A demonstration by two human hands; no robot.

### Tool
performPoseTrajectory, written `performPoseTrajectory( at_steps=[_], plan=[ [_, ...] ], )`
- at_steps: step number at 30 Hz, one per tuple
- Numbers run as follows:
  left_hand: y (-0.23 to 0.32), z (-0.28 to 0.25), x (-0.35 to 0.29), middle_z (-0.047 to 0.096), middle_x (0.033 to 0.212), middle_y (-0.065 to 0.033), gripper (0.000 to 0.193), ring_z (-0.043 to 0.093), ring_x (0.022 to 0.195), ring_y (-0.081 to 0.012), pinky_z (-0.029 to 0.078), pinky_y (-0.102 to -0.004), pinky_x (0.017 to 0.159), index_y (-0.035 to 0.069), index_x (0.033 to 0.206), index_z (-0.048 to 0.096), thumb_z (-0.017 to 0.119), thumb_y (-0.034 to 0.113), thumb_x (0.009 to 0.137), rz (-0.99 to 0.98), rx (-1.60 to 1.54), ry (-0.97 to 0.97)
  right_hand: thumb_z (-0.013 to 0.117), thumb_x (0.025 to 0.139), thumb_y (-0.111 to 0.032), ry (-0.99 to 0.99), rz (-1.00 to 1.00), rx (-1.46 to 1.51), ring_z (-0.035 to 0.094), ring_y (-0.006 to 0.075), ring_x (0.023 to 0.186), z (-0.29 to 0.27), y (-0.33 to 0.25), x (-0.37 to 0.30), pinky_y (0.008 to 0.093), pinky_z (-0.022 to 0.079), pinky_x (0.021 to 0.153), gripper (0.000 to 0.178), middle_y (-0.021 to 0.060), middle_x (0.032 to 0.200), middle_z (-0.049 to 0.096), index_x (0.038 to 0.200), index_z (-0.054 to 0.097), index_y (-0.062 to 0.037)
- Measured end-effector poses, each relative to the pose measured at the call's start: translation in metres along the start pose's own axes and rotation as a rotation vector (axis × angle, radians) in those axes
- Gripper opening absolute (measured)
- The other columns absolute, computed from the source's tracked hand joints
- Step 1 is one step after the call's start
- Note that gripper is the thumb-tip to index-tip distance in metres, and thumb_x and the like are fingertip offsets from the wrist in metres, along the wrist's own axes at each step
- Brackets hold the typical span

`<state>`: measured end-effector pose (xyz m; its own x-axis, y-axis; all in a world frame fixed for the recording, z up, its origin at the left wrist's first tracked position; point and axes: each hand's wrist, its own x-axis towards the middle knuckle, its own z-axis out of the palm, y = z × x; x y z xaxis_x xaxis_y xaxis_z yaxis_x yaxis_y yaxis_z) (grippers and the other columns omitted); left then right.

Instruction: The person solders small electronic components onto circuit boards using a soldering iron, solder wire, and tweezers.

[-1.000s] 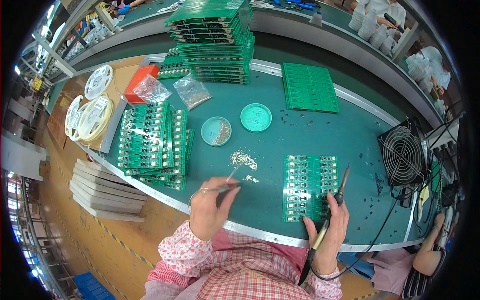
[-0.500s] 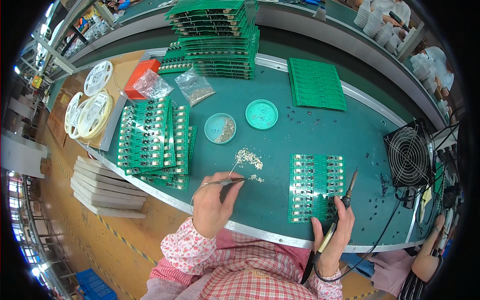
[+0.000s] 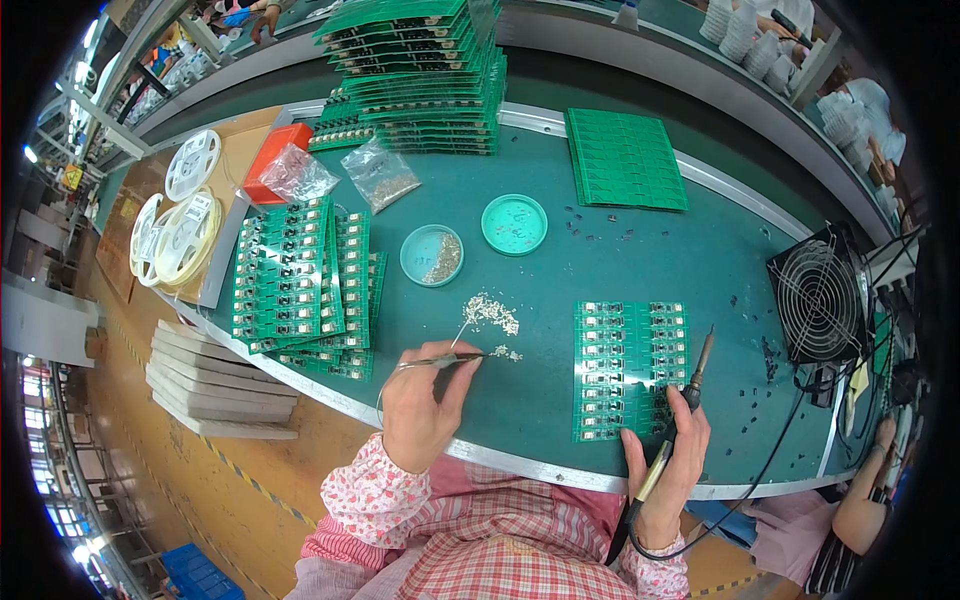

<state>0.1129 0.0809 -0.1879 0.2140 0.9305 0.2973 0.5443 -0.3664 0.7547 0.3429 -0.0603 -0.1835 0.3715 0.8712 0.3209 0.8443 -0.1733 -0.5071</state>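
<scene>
My left hand (image 3: 420,410) is closed on metal tweezers (image 3: 440,361), whose tips reach the edge of a small cluster of tiny pale components (image 3: 508,353). A thin silvery wire (image 3: 460,334), probably solder, sticks up from the same hand. Just beyond lies a larger scatter of similar components (image 3: 490,312). My right hand (image 3: 673,465) grips a soldering iron (image 3: 697,385), its tip pointing up and away from me. The fingers of that hand rest by the near right part of a green circuit board panel (image 3: 630,370) fitted with rows of parts.
Beyond the scatter stand two round teal dishes (image 3: 432,256) (image 3: 514,224). Populated panels (image 3: 285,275) are piled at left, near white reels (image 3: 180,235) and a red box (image 3: 277,160). Tall board stack (image 3: 425,95) and bare boards (image 3: 625,160) sit behind; a black fan (image 3: 815,300) stands right.
The whole view has shifted slightly, carrying the table things a little left. My left hand keeps the tweezers by the small cluster; my right hand holds the soldering iron much as before.
</scene>
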Motion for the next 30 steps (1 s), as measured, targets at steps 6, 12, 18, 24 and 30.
performPoseTrajectory(
  at_steps=[6, 12, 18, 24, 30],
  plan=[
    [-0.004, -0.003, -0.003, 0.070, 0.096, -0.0127, 0.010, 0.071, 0.086, -0.0223, 0.055, -0.0302, 0.078, -0.004, 0.097, 0.067, 0.068, -0.008, 0.089, 0.080, 0.035, 0.000, 0.086, 0.073, -0.015, 0.000, -0.042, 0.052, 0.055, 0.0428, 0.120, 0.001, 0.001, 0.002, 0.0535, 0.041, 0.107, 0.068, 0.0191, 0.124, 0.063, 0.134, 0.056, -0.0011],
    [0.019, 0.021, -0.016, 0.068, 0.099, -0.0154, 0.018, 0.070, 0.089, -0.0215, 0.057, -0.0298, 0.082, -0.007, 0.106, 0.061, 0.064, -0.013, 0.089, 0.127, -0.218, -0.166, 0.087, 0.071, -0.018, -0.019, -0.032, 0.012, 0.055, 0.0434, 0.121, 0.000, -0.001, 0.006, 0.0543, 0.041, 0.107, 0.075, 0.0204, 0.119, 0.062, 0.138, 0.055, -0.0053],
    [0.041, 0.043, -0.025, 0.070, 0.099, -0.0123, 0.011, 0.069, 0.090, -0.0250, 0.055, -0.0331, 0.078, -0.004, 0.097, 0.070, 0.068, -0.008, 0.087, 0.185, -0.245, -0.271, 0.086, 0.073, -0.013, -0.001, -0.020, 0.049, 0.052, 0.0430, 0.126, 0.001, -0.001, 0.012, 0.0516, 0.042, 0.107, 0.076, 0.0211, 0.123, 0.060, 0.140, 0.053, -0.0061],
    [0.043, 0.044, -0.029, 0.070, 0.099, -0.0137, 0.014, 0.069, 0.090, -0.0274, 0.055, -0.0341, 0.078, -0.002, 0.100, 0.068, 0.069, -0.006, 0.086, 0.214, -0.156, -0.297, 0.083, 0.073, -0.004, 0.162, -0.073, 0.139, 0.058, 0.0406, 0.119, 0.001, 0.007, -0.001, 0.0470, 0.046, 0.100, 0.066, 0.0187, 0.125, 0.063, 0.135, 0.058, -0.0038],
    [0.045, 0.045, -0.026, 0.071, 0.099, -0.0136, 0.020, 0.068, 0.090, -0.0306, 0.054, -0.0371, 0.079, 0.001, 0.102, 0.067, 0.073, -0.004, 0.084, 0.304, -0.104, -0.281, 0.073, 0.077, 0.011, 0.265, -0.104, 0.127, 0.065, 0.0370, 0.106, 0.000, 0.008, -0.004, 0.0435, 0.049, 0.096, 0.054, 0.0155, 0.109, 0.070, 0.128, 0.063, -0.0026]
  ],
)
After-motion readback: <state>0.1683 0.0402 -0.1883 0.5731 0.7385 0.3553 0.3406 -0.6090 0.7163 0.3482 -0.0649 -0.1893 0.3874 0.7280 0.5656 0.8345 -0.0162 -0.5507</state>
